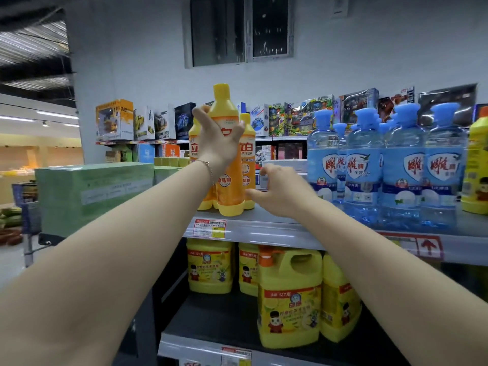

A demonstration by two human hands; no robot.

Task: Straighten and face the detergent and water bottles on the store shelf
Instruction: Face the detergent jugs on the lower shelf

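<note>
The tall orange plastic detergent bottle with a yellow cap [229, 165] stands at the front edge of the grey metal shelf [264, 228]. It looks full, stiff and slick, so it is best gripped at the shoulder. The left hand [219, 140] is wrapped around that shoulder. The right hand [280, 191], at four o'clock from the bottle, hovers open and empty. The clear blue water-style bottles [396, 167] cluster at three o'clock.
</note>
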